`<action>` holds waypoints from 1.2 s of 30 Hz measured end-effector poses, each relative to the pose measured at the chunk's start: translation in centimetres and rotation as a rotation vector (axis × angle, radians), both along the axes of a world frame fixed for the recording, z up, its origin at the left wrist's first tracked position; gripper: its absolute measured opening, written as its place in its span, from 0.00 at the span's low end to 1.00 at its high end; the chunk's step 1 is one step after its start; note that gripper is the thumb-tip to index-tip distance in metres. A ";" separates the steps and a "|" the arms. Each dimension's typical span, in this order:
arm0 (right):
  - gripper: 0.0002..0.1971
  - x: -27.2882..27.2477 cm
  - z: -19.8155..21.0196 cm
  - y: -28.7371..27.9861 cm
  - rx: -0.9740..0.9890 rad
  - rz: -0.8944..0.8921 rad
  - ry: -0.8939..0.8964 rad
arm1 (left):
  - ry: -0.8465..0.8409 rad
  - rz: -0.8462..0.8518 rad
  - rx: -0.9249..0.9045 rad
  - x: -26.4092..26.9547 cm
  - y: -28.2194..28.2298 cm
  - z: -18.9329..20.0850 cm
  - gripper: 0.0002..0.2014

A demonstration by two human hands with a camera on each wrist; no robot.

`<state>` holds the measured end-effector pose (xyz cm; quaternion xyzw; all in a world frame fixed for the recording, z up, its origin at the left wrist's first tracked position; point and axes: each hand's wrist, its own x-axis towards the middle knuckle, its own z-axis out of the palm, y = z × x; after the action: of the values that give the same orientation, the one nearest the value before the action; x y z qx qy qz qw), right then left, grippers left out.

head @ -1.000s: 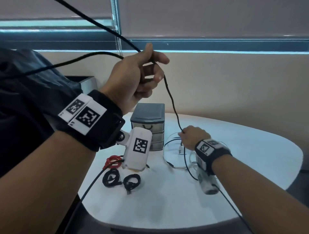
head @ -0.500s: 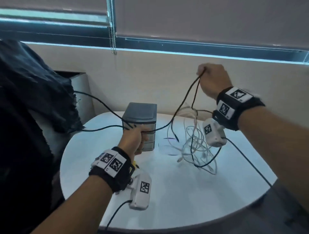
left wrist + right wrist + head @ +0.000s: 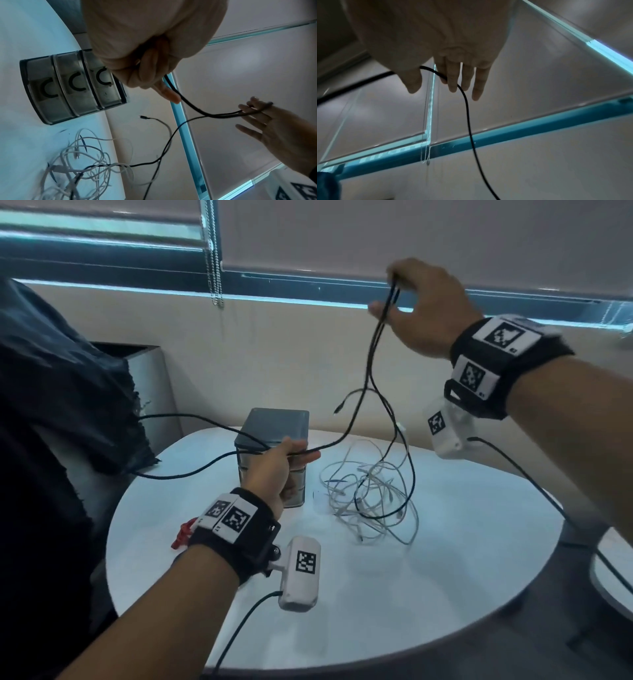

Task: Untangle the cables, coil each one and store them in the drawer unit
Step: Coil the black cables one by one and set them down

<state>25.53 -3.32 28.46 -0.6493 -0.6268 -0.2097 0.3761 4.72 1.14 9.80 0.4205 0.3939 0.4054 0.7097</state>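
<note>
Step in hand: untangling, w/ the black cable (image 3: 356,419) being worked free of the white cable tangle (image 3: 370,494).

Left hand (image 3: 277,463) is low, just in front of the drawer unit (image 3: 274,422), fingers curled round the black cable; left wrist view shows the cable running out past the fingertips. Two strands trail off to the left from that grip.

Right hand (image 3: 424,306) is raised high, near the window blind, w/ the cable looped over its fingers (image 3: 452,75), which are fairly straight and spread, not closed tight. Two strands drop from it: one runs to the left hand, the other goes down into the tangle on the tabletop (image 3: 445,577). A loose plug end hangs mid-air between the hands.

Drawer unit's three drawers look closed in the left wrist view. Nothing seems coiled or stored yet in these views, so the task looks early.

Next move, prob.: keep lifting and feed the black strand out of the white loops w/o dragging the whole pile; it could snag where the black passes through the white. Then coil.
</note>
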 end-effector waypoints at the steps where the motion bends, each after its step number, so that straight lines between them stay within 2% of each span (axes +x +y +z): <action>1: 0.23 -0.1 -0.2 -0.1 -0.004 -0.003 -0.013 | -0.010 -0.022 -0.006 0.1 -0.2 0.3 0.17; 3: 0.18 -0.4 -0.3 -0.5 0.024 0.023 0.019 | -0.020 -0.080 0.007 0.5 -0.7 0.9 0.16; 4: 0.17 -1.0 -0.5 -0.9 -0.027 0.068 0.078 | -0.023 -0.110 0.031 0.8 -0.9 1.3 0.15; 6: 0.17 -2.4 -1.3 -1.6 -0.183 0.194 0.179 | -0.026 -0.183 0.115 1.6 -1.5 2.2 0.18; 9: 0.21 -5.0 -2.6 -2.9 -0.287 0.314 0.142 | 0.087 -0.256 0.262 3.4 -2.0 3.6 0.23; 11: 0.18 -6.2 -3.0 -3.4 -0.303 0.364 0.147 | 0.189 -0.238 0.355 4.5 -2.0 4.4 0.14; 12: 0.14 -6.3 -3.2 -3.5 -0.301 0.377 0.184 | 0.224 -0.210 0.384 4.8 -1.9 4.8 0.12; 13: 0.12 -6.3 -3.4 -3.6 -0.294 0.375 0.226 | 0.238 -0.169 0.394 5.0 -1.5 5.2 0.14; 16: 0.32 -4.2 -5.0 -3.3 -0.386 0.290 0.380 | 0.132 -0.148 0.332 4.1 -0.8 7.0 0.17; 18: 0.30 -3.1 -7.0 -3.0 -0.608 0.214 0.461 | 0.054 -0.236 0.325 2.8 -1.0 8.6 0.18; 21: 0.17 -2.5 -11.1 -1.5 -0.839 0.173 0.401 | -0.013 -0.375 0.408 1.2 -1.8 11.0 0.21; 23: 0.12 -2.4 -13.6 -0.4 -0.913 0.159 0.343 | -0.041 -0.460 0.462 0.5 -2.4 12.3 0.22; 25: 0.10 -2.2 -14.9 0.5 -0.933 0.155 0.315 | -0.053 -0.536 0.505 0.1 -2.8 13.1 0.23; 28: 0.03 -2.2 -14.4 1.1 -0.887 0.217 0.310 | -0.052 -0.592 0.535 -0.2 -3.1 12.8 0.23; 31: 0.06 -3.8 -13.6 1.1 -0.981 0.274 0.187 | -0.082 -0.597 0.524 -0.3 -3.0 12.0 0.23; 33: 0.21 -4.8 -13.9 1.6 -0.989 0.232 0.053 | -0.105 -0.578 0.514 -0.3 -2.6 11.6 0.22; 34: 0.25 -4.9 -14.0 1.8 -0.957 0.188 0.012 | -0.114 -0.572 0.509 -0.4 -2.5 11.5 0.22; 36: 0.21 -4.4 -13.3 2.2 -0.877 0.104 0.019 | -0.117 -0.548 0.508 -0.6 -2.1 11.2 0.23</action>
<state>21.08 -1.10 15.21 -0.7171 -0.6848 0.1014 0.0806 4.17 -1.00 21.02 0.6492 0.1123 0.3085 0.6861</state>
